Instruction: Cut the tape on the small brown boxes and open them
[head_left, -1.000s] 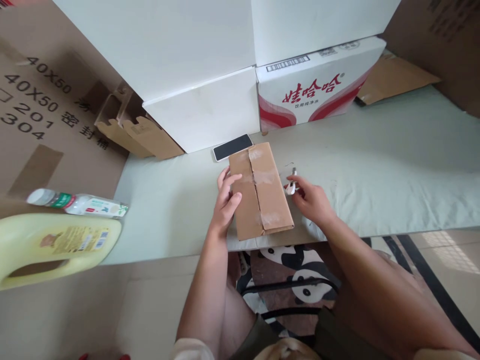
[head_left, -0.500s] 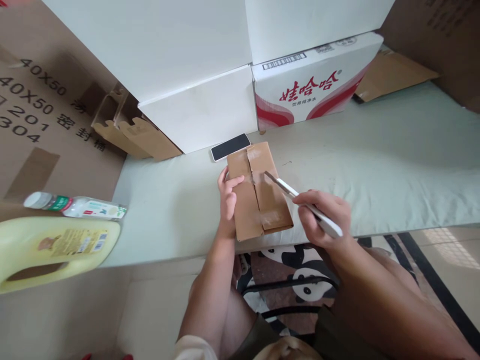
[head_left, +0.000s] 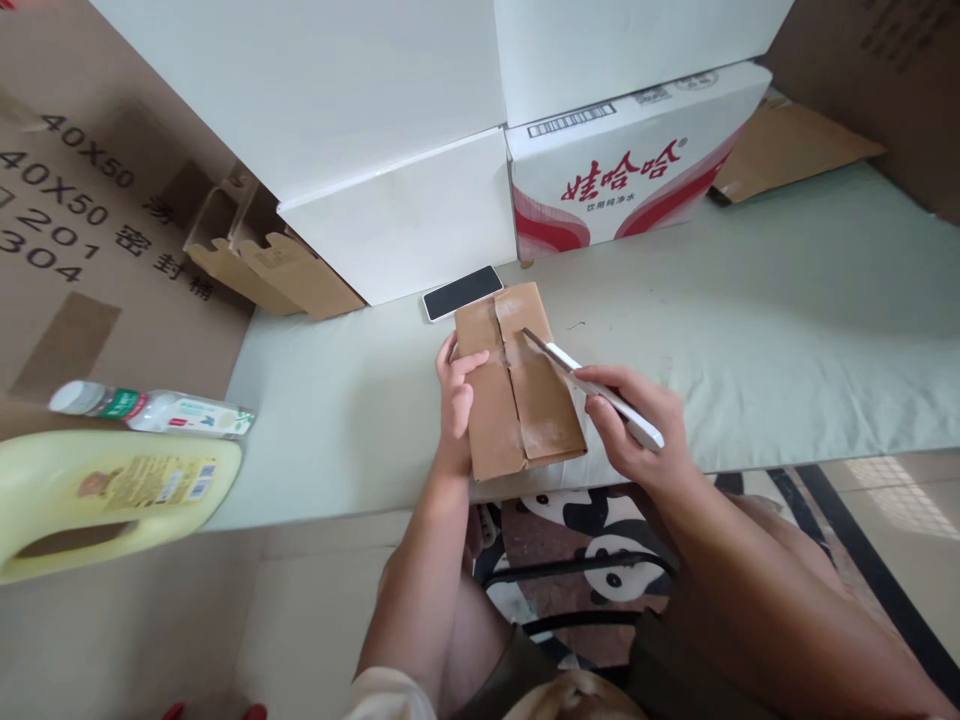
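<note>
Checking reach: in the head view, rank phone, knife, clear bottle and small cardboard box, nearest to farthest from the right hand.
1. Knife: in the right hand.
2. Small cardboard box: just left.
3. Phone: beyond the box.
4. Clear bottle: far left.

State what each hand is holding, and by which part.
The right hand holds a knife by its white handle; the left hand holds a cardboard box by its left edge.

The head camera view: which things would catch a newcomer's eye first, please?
Probably the white carton with red lettering, at the back of the table. Near the middle, the right hand holds a white utility knife, blade out, over a taped cardboard box. A yellow jug lies at far left.
</note>
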